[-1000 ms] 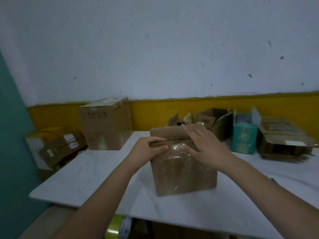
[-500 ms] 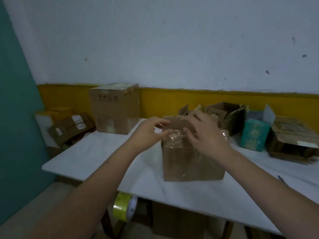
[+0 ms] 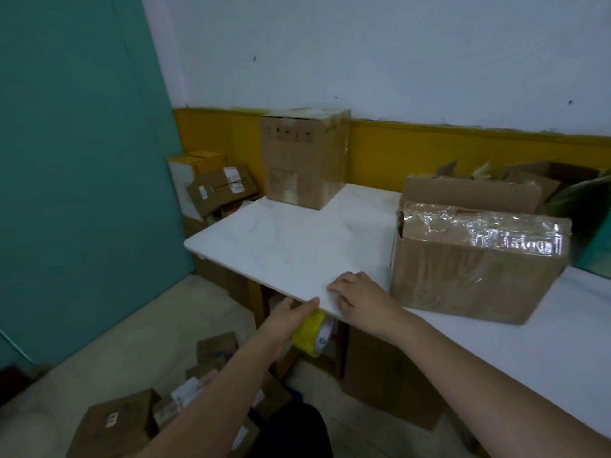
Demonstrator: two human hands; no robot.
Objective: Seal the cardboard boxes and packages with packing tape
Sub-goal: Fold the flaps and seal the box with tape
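One taped box, flap up, left hand gripping tape roll

Wide bare stretch on the left half of the counter, an open run from its near edge to the tall box on the far corner. On the right, the taped box walls things off, with open cartons packed close behind. The right hand rests just beside that box. Below, the left hand grips the tape roll right under the counter's edge, tight overhead. Loose boxes crowd the floor, and a brown box fills the space underneath.
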